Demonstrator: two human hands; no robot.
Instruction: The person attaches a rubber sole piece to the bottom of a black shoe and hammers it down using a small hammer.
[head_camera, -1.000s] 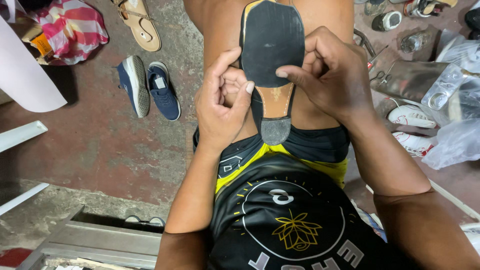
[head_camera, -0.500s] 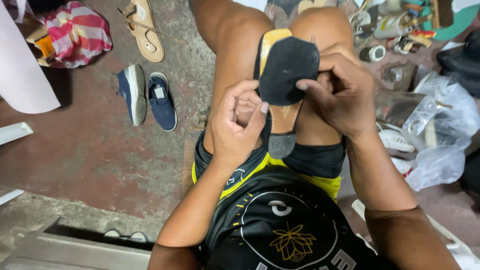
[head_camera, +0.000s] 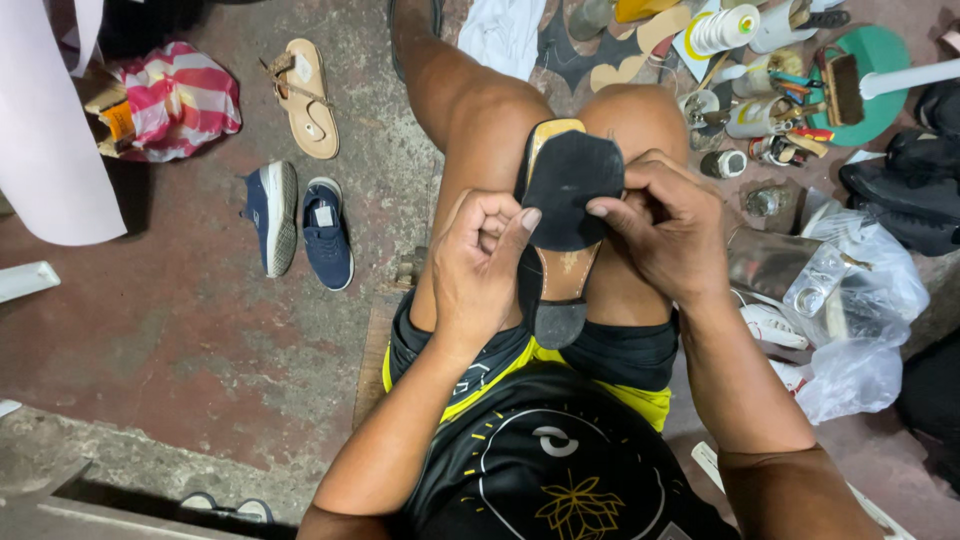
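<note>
A shoe (head_camera: 560, 270) lies sole-up between my knees, heel toward me, with a tan sole and a small dark heel. A black rubber sole piece (head_camera: 572, 190) covers its front part. My left hand (head_camera: 482, 268) grips the shoe's left side, its thumb pressing on the black piece's left edge. From the right, my right hand (head_camera: 668, 228) holds the shoe with thumb and fingers on the black piece's right edge.
A pair of blue sneakers (head_camera: 300, 225) and a tan sandal (head_camera: 305, 95) lie on the red floor to the left, near a striped bag (head_camera: 175, 100). Thread spools, tools and a green stand (head_camera: 870, 70) crowd the far right; clear plastic bags (head_camera: 850, 320) lie at right.
The view has shifted so the shoe sits lower and nearer my knees. Both hands keep hold of it, thumbs still pressing the black sole piece.
</note>
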